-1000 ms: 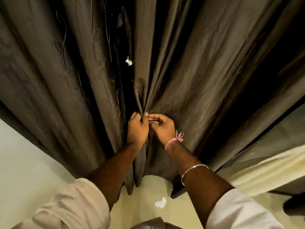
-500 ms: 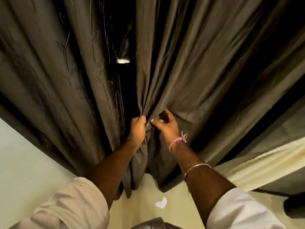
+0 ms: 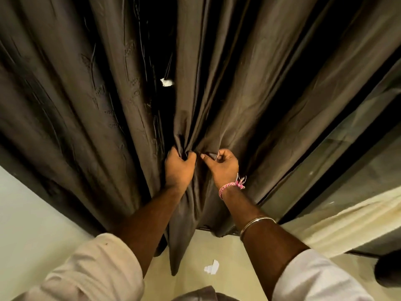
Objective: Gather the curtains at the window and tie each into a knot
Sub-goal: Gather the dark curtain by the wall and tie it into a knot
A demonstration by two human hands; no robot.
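Note:
Two dark brown curtains hang in front of me. The right curtain (image 3: 256, 88) is plain; the left curtain (image 3: 71, 101) carries stitched leaf patterns. My left hand (image 3: 179, 168) grips a bunch of folds at the right curtain's inner edge. Right beside it, my right hand (image 3: 221, 165) pinches another fold of the same curtain, fingers curled round the cloth. The gathered cloth hangs down between my forearms. A dark gap (image 3: 160, 61) separates the two curtains.
Pale floor (image 3: 206, 253) lies below the curtain hems, with a scrap of white paper (image 3: 211, 267) on it. A glass pane in a dark frame (image 3: 351, 170) shows at the right, with a cream ledge (image 3: 347, 222) under it. A light wall (image 3: 26, 213) stands left.
My right hand has closed on a further fold and drawn more curtain toward the left hand. The curtain's right part has pulled left, baring more glass at the right.

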